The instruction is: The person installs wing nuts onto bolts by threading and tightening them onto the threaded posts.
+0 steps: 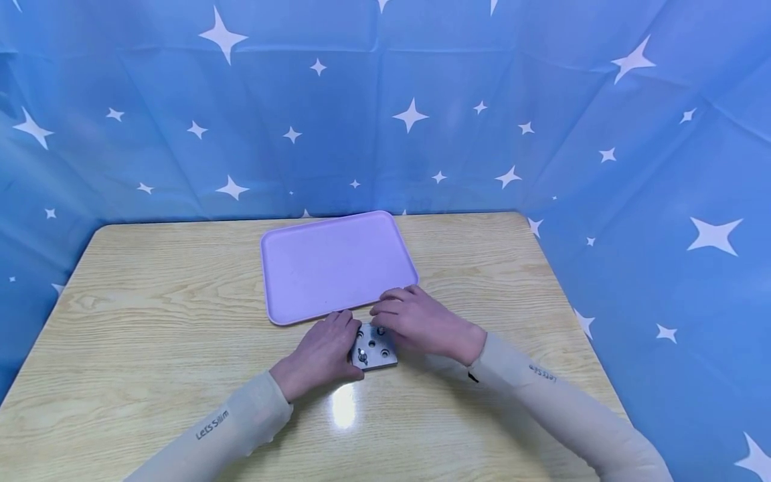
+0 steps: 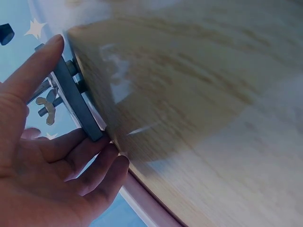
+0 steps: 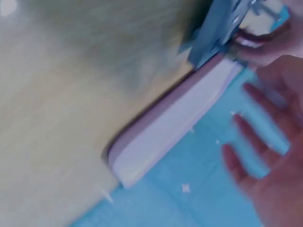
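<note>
A thick grey metal plate point(image 1: 371, 353) with several holes or fittings sits in front of the tray. My left hand point(image 1: 326, 349) grips its left side, with the thumb at the near edge and fingers at the far edge. On the plate, a wing nut point(image 2: 49, 111) sits on a threaded bolt in the left wrist view, and dark bolt heads point(image 2: 72, 68) stick out underneath. My right hand point(image 1: 421, 323) is over the plate's far right corner. Blurred in the right wrist view, its fingers point(image 3: 260, 144) are spread loosely; nothing visible lies between them.
A shallow purple tray point(image 1: 337, 261) lies just beyond the hands, its near rim close to the fingers. Everything rests on a light wood-grain table point(image 1: 162, 294). A blue star-patterned cloth point(image 1: 355, 134) hangs behind and to the right. A dark cylindrical end point(image 2: 5, 34) shows at the left wrist view's edge.
</note>
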Tool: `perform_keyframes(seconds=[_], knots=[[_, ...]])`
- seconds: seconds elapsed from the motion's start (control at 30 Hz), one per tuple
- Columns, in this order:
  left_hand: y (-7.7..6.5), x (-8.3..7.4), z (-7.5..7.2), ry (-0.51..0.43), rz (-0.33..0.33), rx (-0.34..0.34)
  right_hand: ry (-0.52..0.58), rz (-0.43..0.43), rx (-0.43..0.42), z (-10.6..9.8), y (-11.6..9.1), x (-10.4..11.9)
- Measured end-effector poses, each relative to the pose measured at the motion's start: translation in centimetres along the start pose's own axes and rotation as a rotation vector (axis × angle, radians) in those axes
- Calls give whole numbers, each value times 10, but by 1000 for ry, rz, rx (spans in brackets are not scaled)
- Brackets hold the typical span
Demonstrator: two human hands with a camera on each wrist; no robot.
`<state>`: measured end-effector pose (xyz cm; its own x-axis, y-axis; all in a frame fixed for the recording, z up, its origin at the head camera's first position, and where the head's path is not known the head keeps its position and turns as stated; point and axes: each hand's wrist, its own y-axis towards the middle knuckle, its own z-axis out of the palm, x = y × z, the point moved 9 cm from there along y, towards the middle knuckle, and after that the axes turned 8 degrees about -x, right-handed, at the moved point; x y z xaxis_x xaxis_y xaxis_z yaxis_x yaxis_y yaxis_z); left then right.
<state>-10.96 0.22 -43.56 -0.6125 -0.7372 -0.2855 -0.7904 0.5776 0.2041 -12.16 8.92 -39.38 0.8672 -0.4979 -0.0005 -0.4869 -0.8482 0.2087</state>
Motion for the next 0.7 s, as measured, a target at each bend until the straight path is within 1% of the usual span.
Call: perform_keyframes(seconds=[0.1, 0.17, 0.23, 0.33, 0.47, 0.57, 0.7], knots=[[0, 1, 1, 2, -3, 6, -39, -134, 40, 2, -3, 7], [0, 1, 1, 2, -5, 11, -80, -186, 56, 3, -5, 9], [-1, 1, 2, -2, -9, 18, -109, -217, 62, 5, -6, 11], [0, 1, 2, -6, -10, 20, -147, -238, 55, 7, -6, 12], [0, 2, 2, 3, -6, 15, -184, -243, 27, 7, -5, 12], [0, 1, 2, 5, -7, 16, -193, -233, 3, 7, -3, 12], [1, 2, 3, -2, -15, 20, -177, -209, -11, 7, -1, 11]])
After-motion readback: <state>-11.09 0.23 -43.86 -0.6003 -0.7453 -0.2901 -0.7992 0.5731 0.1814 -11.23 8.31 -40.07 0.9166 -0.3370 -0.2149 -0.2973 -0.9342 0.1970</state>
